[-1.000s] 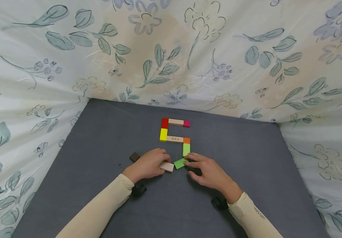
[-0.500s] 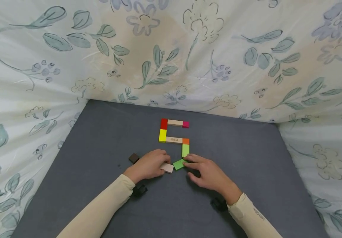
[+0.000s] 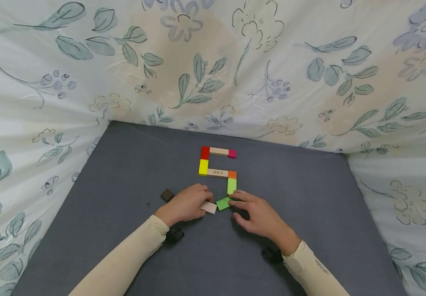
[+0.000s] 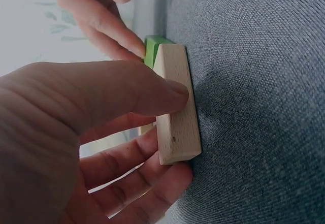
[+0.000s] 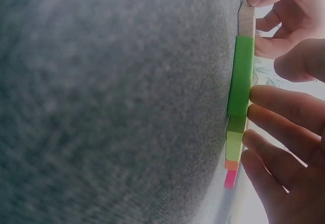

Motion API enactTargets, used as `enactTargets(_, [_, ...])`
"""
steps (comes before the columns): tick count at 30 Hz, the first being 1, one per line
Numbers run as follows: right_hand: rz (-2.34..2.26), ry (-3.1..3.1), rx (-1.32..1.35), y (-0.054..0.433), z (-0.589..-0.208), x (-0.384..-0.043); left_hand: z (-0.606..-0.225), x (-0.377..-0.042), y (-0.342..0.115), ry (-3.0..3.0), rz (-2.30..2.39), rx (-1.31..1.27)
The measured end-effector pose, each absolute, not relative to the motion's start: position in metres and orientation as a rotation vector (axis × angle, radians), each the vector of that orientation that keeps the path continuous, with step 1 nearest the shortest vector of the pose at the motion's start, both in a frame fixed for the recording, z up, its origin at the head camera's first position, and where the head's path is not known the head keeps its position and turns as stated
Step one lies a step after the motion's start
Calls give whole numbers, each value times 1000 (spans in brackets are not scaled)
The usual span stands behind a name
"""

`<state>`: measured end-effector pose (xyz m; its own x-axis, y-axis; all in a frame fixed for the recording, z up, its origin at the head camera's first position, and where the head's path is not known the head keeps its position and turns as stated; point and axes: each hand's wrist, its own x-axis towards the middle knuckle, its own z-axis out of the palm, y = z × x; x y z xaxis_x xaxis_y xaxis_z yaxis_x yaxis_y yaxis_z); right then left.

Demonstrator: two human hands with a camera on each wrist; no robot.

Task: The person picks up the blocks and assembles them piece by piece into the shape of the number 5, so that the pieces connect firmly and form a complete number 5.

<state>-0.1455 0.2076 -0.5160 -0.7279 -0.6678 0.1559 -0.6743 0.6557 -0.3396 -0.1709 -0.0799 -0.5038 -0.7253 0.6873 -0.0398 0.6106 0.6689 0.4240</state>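
Note:
My left hand (image 3: 186, 204) pinches a plain wooden block (image 3: 209, 207) lying on the dark cloth; in the left wrist view the thumb presses its near side and the fingers reach round behind. One end of that block meets, or nearly meets, a slanted green block (image 3: 223, 204). The fingertips of my right hand (image 3: 261, 213) rest on the green block, fingers extended and thumb apart from it. In the right wrist view the green block (image 5: 242, 76) stands in line between the wooden block and a light green block (image 5: 234, 145).
Beyond the hands, a bent row of blocks runs from a pink block (image 3: 232, 153) through a red block (image 3: 205, 153), a yellow block (image 3: 203, 167) and an orange block (image 3: 232, 174). A dark brown block (image 3: 167, 195) lies left of my left hand. Floral curtains (image 3: 213, 82) border the table.

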Motion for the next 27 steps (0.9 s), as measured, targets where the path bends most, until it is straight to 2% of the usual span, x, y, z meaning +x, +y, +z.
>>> enactTargets(27, [613,-2798,1145,206,-517,-145,-503,-170,-78,2691,575,1032])
